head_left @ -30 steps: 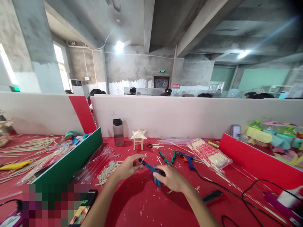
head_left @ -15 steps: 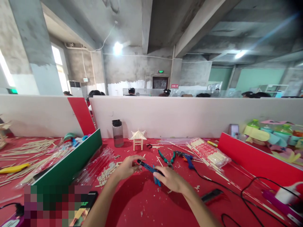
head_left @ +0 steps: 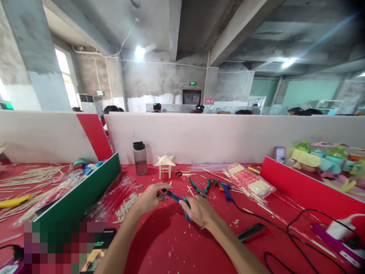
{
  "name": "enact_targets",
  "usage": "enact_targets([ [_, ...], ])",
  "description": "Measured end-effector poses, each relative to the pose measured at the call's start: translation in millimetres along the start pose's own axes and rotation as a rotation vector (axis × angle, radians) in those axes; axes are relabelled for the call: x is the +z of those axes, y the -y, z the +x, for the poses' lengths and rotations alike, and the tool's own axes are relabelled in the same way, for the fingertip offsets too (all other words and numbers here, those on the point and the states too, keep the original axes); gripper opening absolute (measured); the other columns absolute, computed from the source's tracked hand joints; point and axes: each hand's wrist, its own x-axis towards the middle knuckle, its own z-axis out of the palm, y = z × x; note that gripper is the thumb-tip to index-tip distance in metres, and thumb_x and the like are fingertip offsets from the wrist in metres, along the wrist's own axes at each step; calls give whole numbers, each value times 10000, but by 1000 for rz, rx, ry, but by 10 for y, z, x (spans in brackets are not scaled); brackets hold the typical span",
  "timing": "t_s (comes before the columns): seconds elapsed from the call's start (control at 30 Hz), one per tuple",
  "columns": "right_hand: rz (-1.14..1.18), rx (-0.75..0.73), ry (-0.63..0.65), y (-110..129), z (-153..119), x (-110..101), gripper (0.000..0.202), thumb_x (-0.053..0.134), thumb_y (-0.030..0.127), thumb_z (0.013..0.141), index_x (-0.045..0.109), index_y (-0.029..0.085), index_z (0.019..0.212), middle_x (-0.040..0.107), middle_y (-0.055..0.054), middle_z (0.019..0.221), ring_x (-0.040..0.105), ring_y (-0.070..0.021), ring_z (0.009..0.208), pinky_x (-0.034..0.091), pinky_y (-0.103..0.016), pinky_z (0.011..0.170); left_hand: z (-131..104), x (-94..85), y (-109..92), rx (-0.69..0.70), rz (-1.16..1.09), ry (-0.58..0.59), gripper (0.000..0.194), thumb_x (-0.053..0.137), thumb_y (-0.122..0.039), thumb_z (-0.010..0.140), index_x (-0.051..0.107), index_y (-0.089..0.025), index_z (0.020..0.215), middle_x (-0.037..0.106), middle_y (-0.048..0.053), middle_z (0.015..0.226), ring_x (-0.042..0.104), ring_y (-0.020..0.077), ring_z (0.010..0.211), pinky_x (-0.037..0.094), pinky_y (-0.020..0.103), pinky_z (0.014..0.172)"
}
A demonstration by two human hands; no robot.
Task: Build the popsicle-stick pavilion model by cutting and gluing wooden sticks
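My right hand (head_left: 198, 210) is wrapped around the handles of blue pliers (head_left: 172, 195), whose dark jaws point up and to the left. My left hand (head_left: 151, 198) is at the tip of the jaws with its fingers pinched together. Whatever lies between those fingers is too small to make out. Beyond the hands, a small pavilion model (head_left: 165, 166) made of pale wooden sticks stands upright. Short cut stick pieces (head_left: 125, 208) lie in a heap beside my left forearm.
Green-handled pliers (head_left: 200, 188) and a blue glue gun (head_left: 225, 189) lie right of centre, near packed sticks (head_left: 249, 180). A black cable (head_left: 256, 219) crosses the right side. A water bottle (head_left: 140, 159) stands by the white partition (head_left: 199, 137). A green divider (head_left: 85, 190) borders the left.
The blue pliers' handles are closer together in my right hand. Both hands have shifted slightly left and up in the picture, along with a small shift of the whole view.
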Motion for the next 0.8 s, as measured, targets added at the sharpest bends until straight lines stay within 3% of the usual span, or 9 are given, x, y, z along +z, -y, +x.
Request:
enact_targets([
  [0.37,-50,37,40,-68,-8,-60,667,230,618,956,712,166,866,725,-162,817,683,-290,809,411,-314,699,-16,-20,-72,-113,-65,2,416,634,-322,764,668,-151,1142,674,132,1182,683,184,703,540,291,676],
  [0.5,-29,79,66,-187,-54,-109,634,305,667,920,697,170,908,722,-163,875,674,-313,868,421,-332,735,-4,-46,-29,-141,-50,-41,448,600,-327,803,636,-130,1204,724,120,1030,695,217,753,539,303,684],
  [0.6,-18,166,31,-274,-59,-113,608,343,662,912,666,157,1008,712,-173,968,658,-323,937,426,-353,775,-1,-67,114,-156,167,-66,386,535,-206,826,647,-166,1193,745,93,939,698,229,835,521,307,777],
  [0.7,-50,252,-37,-337,-40,-88,584,421,626,897,632,116,1087,669,-202,1090,597,-340,1069,413,-377,850,-1,-71,276,-175,445,-17,378,487,-92,815,693,-219,1104,719,85,1119,664,237,1018,462,302,903],
  [0.8,-80,329,-30,-379,-23,-61,564,478,565,885,612,75,1130,615,-233,1173,556,-347,1119,392,-400,901,-7,-53,368,-169,550,85,440,449,-17,787,707,-230,1072,701,83,1173,627,242,1109,429,301,936],
])
